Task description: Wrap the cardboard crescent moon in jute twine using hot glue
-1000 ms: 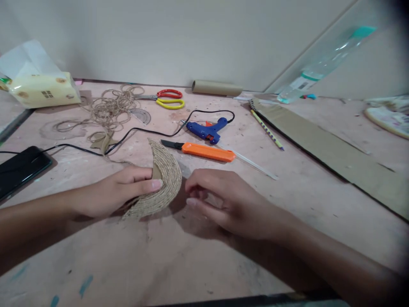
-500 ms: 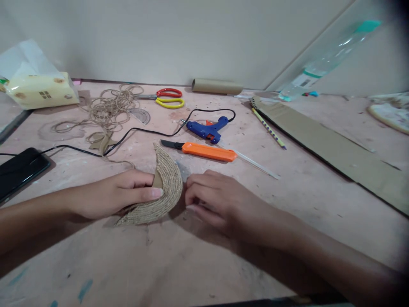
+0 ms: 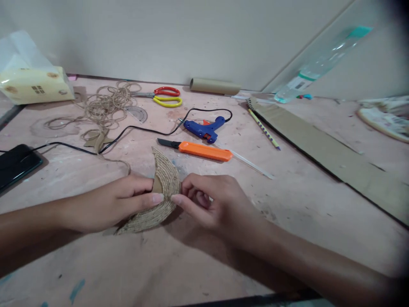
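Note:
A cardboard crescent covered in rows of twine (image 3: 169,172) is held just above the table. My left hand (image 3: 128,200) grips its inner edge, thumb on top and fingers underneath. My right hand (image 3: 214,202) pinches its outer edge, the thumb on the twine rows and the fingertips hidden behind. Beyond the crescent lies an orange utility knife (image 3: 204,151) with its dark blade out. A blue glue gun (image 3: 204,129) rests behind the knife. A strand of twine runs from near my left hand toward the tangled twine (image 3: 107,102).
Scissors (image 3: 168,96), a protractor (image 3: 137,114) and a cardboard tube (image 3: 215,86) lie at the back. A black cord crosses to the phone (image 3: 19,166) at left. Tissues (image 3: 38,87) stand back left. A pencil (image 3: 264,130), cardboard strip (image 3: 335,149) and leaning bottle (image 3: 319,68) are right.
My right hand has moved left onto the crescent's outer edge and now pinches it. My left hand keeps its hold. The whole view has shifted slightly.

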Demonstrator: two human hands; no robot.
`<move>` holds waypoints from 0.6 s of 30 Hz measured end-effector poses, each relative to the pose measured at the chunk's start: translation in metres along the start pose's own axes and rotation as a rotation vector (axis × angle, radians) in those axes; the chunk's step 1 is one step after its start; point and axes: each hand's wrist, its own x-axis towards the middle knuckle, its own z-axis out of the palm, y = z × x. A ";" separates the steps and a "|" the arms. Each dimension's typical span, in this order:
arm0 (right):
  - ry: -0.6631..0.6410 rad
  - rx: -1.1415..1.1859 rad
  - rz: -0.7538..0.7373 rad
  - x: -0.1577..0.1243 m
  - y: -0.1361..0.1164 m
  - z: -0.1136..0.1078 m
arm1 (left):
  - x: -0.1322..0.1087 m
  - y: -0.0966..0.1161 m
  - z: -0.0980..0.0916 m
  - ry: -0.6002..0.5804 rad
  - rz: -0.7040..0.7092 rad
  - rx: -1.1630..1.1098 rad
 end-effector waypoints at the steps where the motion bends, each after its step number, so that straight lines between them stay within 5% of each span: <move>1: -0.005 0.003 -0.002 0.000 0.000 0.001 | 0.000 0.000 0.001 -0.006 0.004 -0.009; 12: -0.037 0.032 0.013 -0.002 0.000 -0.003 | -0.001 0.001 0.000 -0.055 -0.003 -0.074; 18: -0.069 0.220 0.147 0.005 0.002 -0.003 | 0.002 0.002 -0.001 -0.074 -0.008 -0.134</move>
